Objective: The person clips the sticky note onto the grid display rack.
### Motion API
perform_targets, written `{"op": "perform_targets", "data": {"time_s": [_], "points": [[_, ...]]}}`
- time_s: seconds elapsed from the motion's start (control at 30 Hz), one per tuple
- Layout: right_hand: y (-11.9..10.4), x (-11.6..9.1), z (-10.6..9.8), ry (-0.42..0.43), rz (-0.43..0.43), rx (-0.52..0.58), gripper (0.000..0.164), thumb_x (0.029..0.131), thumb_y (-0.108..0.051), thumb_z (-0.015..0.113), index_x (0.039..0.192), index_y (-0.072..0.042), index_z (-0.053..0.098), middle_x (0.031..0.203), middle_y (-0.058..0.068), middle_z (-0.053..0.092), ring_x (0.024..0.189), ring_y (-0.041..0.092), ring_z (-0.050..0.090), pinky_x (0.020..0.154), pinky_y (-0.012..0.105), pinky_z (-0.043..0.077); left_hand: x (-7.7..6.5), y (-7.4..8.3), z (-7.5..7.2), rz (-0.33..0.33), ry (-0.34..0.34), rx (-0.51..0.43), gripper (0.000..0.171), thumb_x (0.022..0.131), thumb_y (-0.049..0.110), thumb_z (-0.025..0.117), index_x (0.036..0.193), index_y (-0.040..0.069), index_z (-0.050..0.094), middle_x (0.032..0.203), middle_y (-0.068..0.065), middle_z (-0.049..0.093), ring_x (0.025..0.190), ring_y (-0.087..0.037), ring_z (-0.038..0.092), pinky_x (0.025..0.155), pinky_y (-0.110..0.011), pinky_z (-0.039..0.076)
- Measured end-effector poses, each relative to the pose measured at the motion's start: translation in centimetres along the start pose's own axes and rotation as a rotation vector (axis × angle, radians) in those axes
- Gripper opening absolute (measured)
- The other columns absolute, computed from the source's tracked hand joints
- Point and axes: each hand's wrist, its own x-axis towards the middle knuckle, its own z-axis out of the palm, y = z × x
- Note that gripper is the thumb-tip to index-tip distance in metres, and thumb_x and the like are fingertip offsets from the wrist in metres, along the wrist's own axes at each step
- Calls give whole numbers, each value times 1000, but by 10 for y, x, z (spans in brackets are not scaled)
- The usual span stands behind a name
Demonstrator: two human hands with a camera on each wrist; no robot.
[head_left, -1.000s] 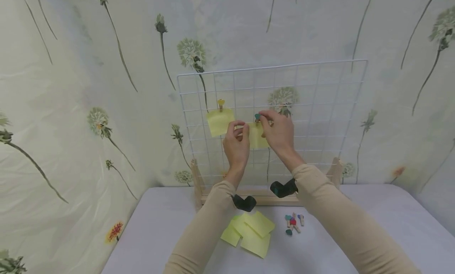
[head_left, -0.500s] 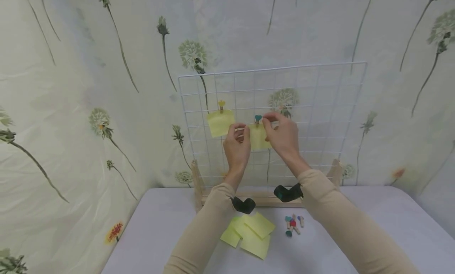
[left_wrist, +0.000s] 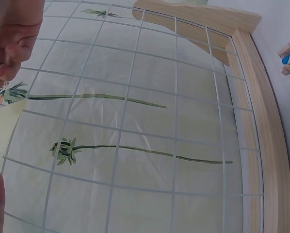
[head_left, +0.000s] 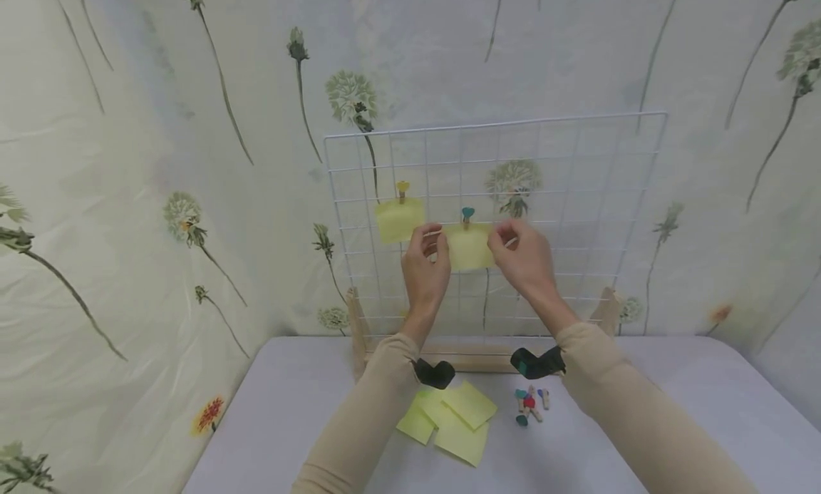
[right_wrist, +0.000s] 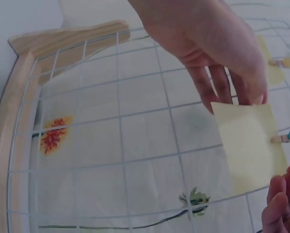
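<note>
A yellow sticky note (head_left: 471, 248) hangs on the white wire grid, held at its top edge by a small wooden clothespin (head_left: 467, 216) with a teal heart. My left hand (head_left: 426, 273) pinches the note's left edge between thumb and fingers. At the note's upper right edge, my right hand (head_left: 526, 259) pinches the paper with thumb and forefinger. The right wrist view shows the note (right_wrist: 249, 145) between both hands, with the teal-heart clothespin (right_wrist: 286, 137) on its edge. To the left, another sticky note (head_left: 400, 220) hangs from a yellow-heart clothespin (head_left: 403, 189).
The wire grid (head_left: 577, 194) stands upright in a wooden base (head_left: 474, 358) at the table's back. Several loose sticky notes (head_left: 455, 430) lie on the table (head_left: 288, 423) in front. Beside them is a small pile of heart clothespins (head_left: 529, 403).
My right hand has let go of the teal-heart clothespin and moved right and down to the note's right edge. My left hand keeps its hold on the left edge.
</note>
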Motion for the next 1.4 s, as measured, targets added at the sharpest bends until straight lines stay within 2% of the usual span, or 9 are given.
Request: {"op": "perform_targets", "data": {"time_s": [0.27, 0.53, 0.77, 1.07, 1.3, 1.4], "points": [[13, -10, -2, -58, 26, -10, 21, 92, -26, 52, 94, -8, 63, 88, 8, 64, 73, 21, 57, 62, 30, 46, -3, 1, -3, -21, 13, 31, 17, 93, 16, 56, 109, 17, 61, 102, -1, 71, 88, -14, 68, 62, -19, 54], [23, -16, -2, -57, 25, -28, 20, 91, -25, 52, 91, -9, 63, 87, 8, 65, 73, 21, 57, 63, 28, 45, -5, 1, -6, -7, 28, 58, 16, 93, 15, 56, 108, 15, 63, 103, 0, 70, 88, -14, 68, 62, -19, 53], [36, -23, -2, -85, -33, -59, 17, 92, -22, 52, 91, -9, 63, 84, 8, 65, 70, 20, 57, 61, 28, 44, -7, 2, -9, 6, 25, 70, 17, 93, 13, 55, 107, 14, 63, 103, -1, 70, 89, -16, 67, 60, -20, 53], [51, -35, -1, -110, -73, -65, 15, 93, -22, 53, 92, -10, 63, 84, 6, 64, 70, 18, 55, 60, 27, 45, -10, 0, -11, 8, 0, 102, 17, 93, 14, 55, 108, 14, 62, 102, 1, 69, 88, -14, 66, 61, -20, 53], [63, -46, 3, -185, -72, -57, 14, 93, -22, 54, 94, -11, 63, 83, 5, 65, 67, 17, 55, 58, 26, 44, -16, -6, -15, 5, -77, 101, 19, 93, 13, 54, 110, 15, 62, 102, 0, 68, 85, -14, 65, 60, -22, 53], [66, -50, 3, -199, -72, -49, 13, 94, -22, 55, 94, -11, 63, 81, 5, 63, 66, 17, 55, 58, 26, 43, -18, -9, -17, 13, -88, 112, 19, 93, 13, 54, 110, 14, 62, 101, -1, 68, 85, -14, 65, 60, -22, 53]]}}
